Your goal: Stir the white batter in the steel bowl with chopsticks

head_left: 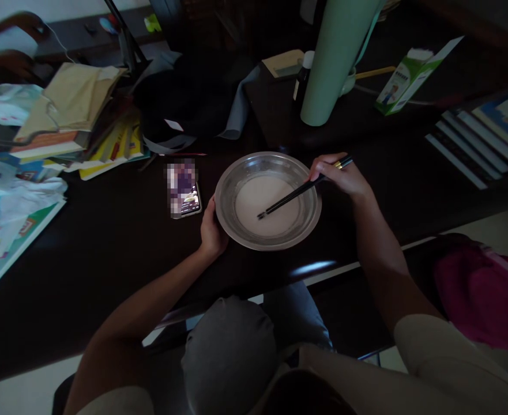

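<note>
Bowl [226,199] on tabletop [119,236] before you, whitish liquid [254,196] already in. Your left hand [213,233] grips its side, right hand [338,174] chopsticks [289,196], tips at the liquid. Mixing seems underway; how much remains, unclear.

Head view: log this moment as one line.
left hand: against bowl | right hand: holding chopsticks, tips at pale liquid | bowl: on table | phone: lit, left of bowl

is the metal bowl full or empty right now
Partly full: whitish liquid lies in the bottom of the bowl, its surface below the rim.
</note>
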A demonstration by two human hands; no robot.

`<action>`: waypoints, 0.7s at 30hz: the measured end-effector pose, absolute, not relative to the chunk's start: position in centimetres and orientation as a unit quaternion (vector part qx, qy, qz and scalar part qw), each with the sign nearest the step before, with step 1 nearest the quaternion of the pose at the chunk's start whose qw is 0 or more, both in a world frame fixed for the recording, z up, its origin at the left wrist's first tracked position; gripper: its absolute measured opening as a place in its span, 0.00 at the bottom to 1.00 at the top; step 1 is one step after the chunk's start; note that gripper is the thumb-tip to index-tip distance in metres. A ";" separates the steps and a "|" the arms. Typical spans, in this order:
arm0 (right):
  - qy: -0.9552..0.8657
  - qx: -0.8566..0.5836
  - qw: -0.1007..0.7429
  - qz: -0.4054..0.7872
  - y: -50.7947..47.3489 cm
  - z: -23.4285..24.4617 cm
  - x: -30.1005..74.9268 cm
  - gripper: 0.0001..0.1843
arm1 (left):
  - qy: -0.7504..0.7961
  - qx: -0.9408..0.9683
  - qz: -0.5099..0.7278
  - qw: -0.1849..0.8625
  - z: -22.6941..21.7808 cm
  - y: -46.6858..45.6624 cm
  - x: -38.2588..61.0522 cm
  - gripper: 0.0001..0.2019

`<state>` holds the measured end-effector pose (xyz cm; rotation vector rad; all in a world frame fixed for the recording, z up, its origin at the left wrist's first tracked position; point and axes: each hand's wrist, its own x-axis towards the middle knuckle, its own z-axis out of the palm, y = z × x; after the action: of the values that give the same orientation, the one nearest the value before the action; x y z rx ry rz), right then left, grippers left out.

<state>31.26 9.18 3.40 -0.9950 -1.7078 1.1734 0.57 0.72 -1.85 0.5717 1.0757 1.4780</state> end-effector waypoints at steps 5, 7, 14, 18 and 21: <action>-0.650 -0.426 0.461 0.429 9.4 3.2 31.5 0.22 | 0.455 0.238 0.631 0.582 -1.9 0.7 0.6 0.14; -0.643 -0.429 0.465 0.432 9.4 3.3 31.5 0.24 | 0.453 0.242 0.632 0.580 -1.9 0.7 0.5 0.14; -0.677 -0.406 0.425 0.443 9.3 3.4 31.4 0.22 | 0.453 0.257 0.627 0.579 -1.8 0.7 0.5 0.14; -0.646 -0.433 0.462 0.426 9.4 3.3 31.7 0.23 | 0.452 0.257 0.625 0.582 -1.9 0.7 0.5 0.15; -0.666 -0.422 0.431 0.439 9.3 3.5 31.4 0.23 | 0.455 0.251 0.627 0.580 -1.9 0.7 0.5 0.15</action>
<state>31.37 9.27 3.51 -1.0525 -1.6595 1.0954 0.50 0.74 -1.92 0.5854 1.0629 1.4659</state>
